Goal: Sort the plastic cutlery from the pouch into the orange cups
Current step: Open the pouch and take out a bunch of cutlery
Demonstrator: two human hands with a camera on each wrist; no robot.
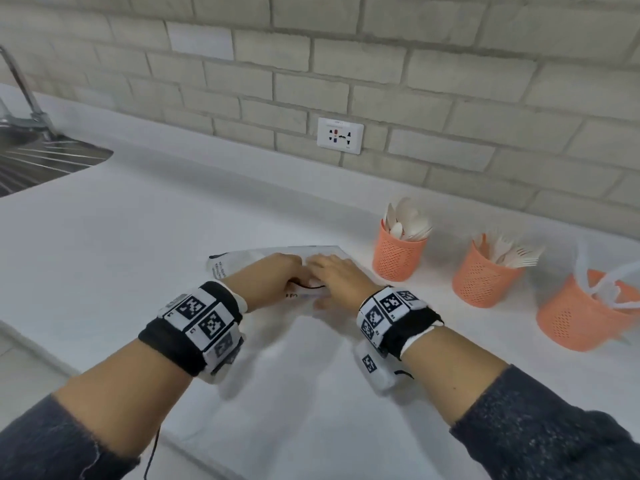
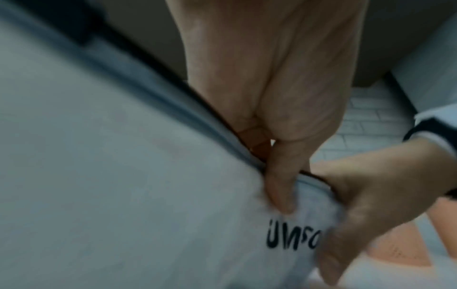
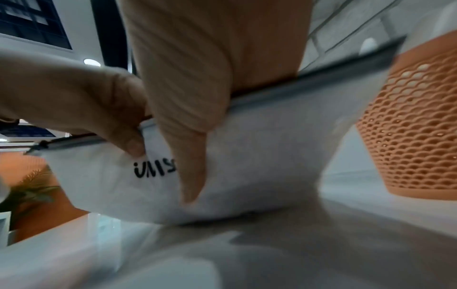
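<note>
A white pouch (image 1: 242, 259) with black lettering lies on the counter, its dark zipped edge (image 3: 321, 86) on top. My left hand (image 1: 277, 275) pinches the pouch (image 2: 123, 176) at its top edge, thumb (image 2: 279, 187) on the front face. Beside it, my right hand (image 1: 337, 275) grips the same edge of the pouch (image 3: 259, 166), thumb (image 3: 190, 176) down the front. Three orange mesh cups stand to the right: one with spoons (image 1: 398, 254), one with forks (image 1: 485, 275), one with clear knives (image 1: 581, 317). The pouch's contents are hidden.
A wall socket (image 1: 340, 135) sits in the brick wall behind. The steel sink (image 1: 41, 161) and tap are at far left. The nearest orange cup (image 3: 415, 127) stands close to the pouch's right end. White counter (image 1: 138, 220) stretches left of the pouch.
</note>
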